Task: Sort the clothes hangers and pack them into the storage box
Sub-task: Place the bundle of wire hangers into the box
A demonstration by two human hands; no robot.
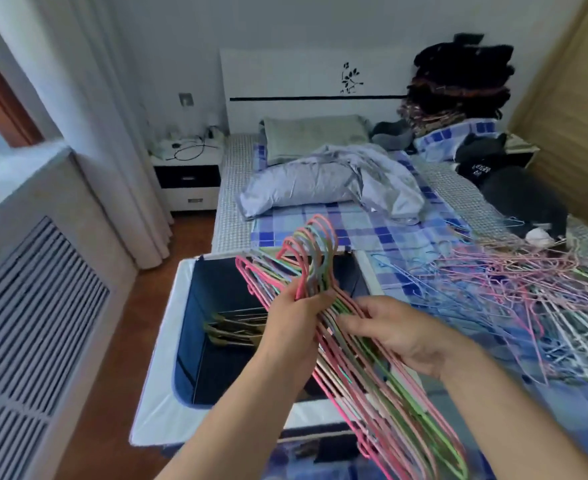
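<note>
My left hand [294, 315] grips a thick bundle of pink, green and pale wire hangers [365, 372] just below their hooks, above the storage box. My right hand [401, 332] holds the same bundle from the right, fingers curled onto its shoulders. The bundle's hooks point up and away; its bodies slant down toward the lower right. The storage box [162, 344] is dark blue inside with a white rim, and stands open on the floor beside the bed. A few wooden-looking hangers [235, 329] lie at its bottom. A tangled heap of loose wire hangers [527, 289] covers the bed at right.
The bed [354, 230] has a blue checked sheet, a crumpled grey quilt [327, 181] and dark clothes [521, 195] at right. A radiator cover [39, 306] lines the left wall. A nightstand [188, 178] stands by the headboard. Wooden floor [126, 341] shows left of the box.
</note>
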